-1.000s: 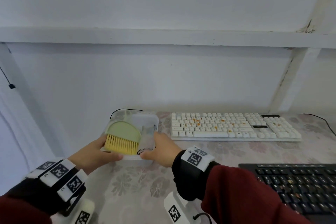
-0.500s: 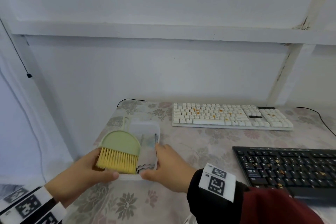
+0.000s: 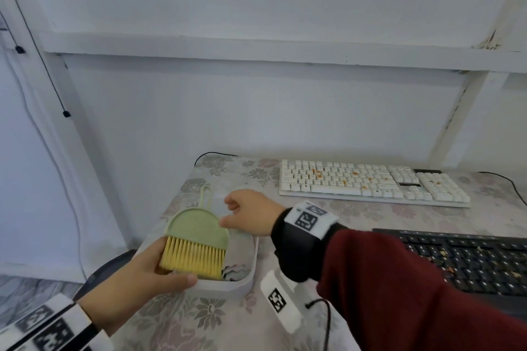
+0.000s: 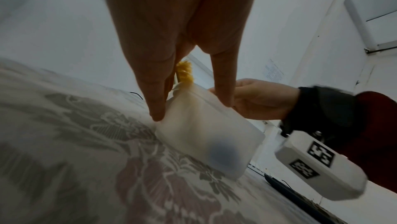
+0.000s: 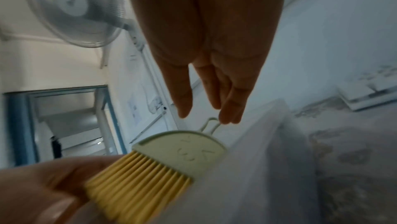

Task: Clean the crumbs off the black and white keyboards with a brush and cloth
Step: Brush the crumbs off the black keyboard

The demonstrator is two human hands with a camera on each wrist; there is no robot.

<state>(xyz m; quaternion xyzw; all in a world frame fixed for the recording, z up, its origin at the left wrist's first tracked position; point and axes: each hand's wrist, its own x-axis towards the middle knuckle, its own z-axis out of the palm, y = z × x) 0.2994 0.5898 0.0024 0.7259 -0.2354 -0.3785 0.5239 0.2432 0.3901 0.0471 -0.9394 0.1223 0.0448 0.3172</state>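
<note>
Green plastic brush with yellow bristles (image 3: pixel 196 239) lying in translucent white plastic tub (image 3: pixel 245 285) at counter's (image 3: pixel 356 219) left edge, long axis front-to-back, bristles toward person, loop handle away. Left hand (image 3: pixel 137 279) gripping tub's near corner; right hand (image 3: pixel 248 216) loosely curled above the handle, holding nothing. White crumb-strewn keyboard (image 3: pixel 370 182) behind; black keyboard (image 3: pixel 470 262) right.

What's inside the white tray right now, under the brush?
In the white tray the green brush lies on top, bristles toward the left hand. A wavy-edged cloth peeks out beside it; anything beneath is covered.
</note>
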